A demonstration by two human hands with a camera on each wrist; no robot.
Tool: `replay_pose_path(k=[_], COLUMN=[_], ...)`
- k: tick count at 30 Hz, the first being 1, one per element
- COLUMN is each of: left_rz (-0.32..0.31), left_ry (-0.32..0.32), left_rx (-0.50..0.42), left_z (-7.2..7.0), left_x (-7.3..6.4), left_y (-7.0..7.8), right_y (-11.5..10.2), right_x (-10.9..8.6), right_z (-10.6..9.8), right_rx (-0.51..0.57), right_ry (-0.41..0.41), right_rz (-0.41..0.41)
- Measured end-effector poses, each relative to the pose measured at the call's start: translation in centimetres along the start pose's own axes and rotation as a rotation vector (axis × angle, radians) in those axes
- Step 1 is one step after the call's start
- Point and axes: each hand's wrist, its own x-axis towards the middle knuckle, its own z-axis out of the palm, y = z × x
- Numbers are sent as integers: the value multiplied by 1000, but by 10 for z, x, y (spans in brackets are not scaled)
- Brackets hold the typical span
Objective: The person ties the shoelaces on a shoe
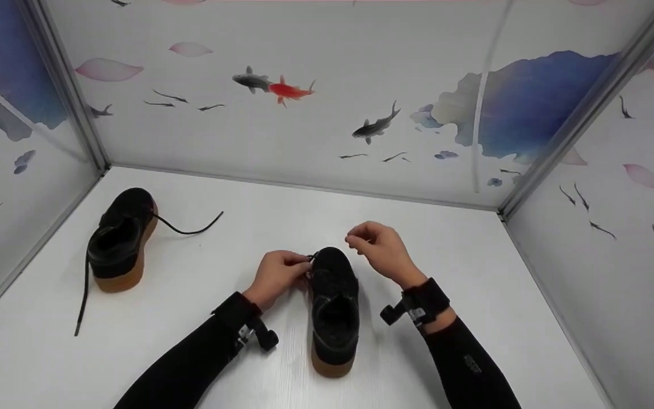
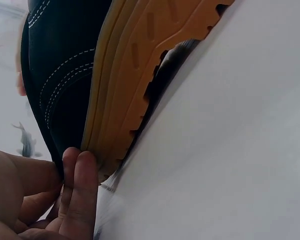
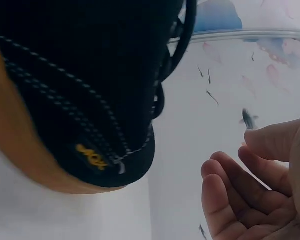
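Black shoe (image 1: 335, 272) stands off the table's (image 1: 270, 218) far edge, left hand (image 1: 276, 278) pinching its lace (image 1: 314, 255), right hand (image 1: 381, 250) empty, loosely curled; hard sideways tug could tip the shoe.

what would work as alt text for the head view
A person's left hand appears to pinch a lace by the toe of a black shoe on a white table, while the right hand hovers beyond its other side. Another shoe, with a loose lace, stands at far left.
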Motion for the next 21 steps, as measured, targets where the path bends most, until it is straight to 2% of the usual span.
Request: replay_pose_path(k=[3,6,13,17,21], left_rz=[4,11,9,9,15], left_ry=[6,6,35,28,19], left_rx=[-1,7,16,14,32], left_z=[-2,-3,-2,-1,-1], left_x=[0,1,3,3,2], left_y=[-1,-1,-3,-6,-6], right_y=[5,2,-11,-13,-12], right_x=[-12,-20,-29,-33,-37], right_z=[4,8,12,11,11], right_rx=[-23,-61,-123,-103,-73], right_ry=[-28,-59,-157,-241,-326], right_rz=[-2,-40,-228,-326,-373])
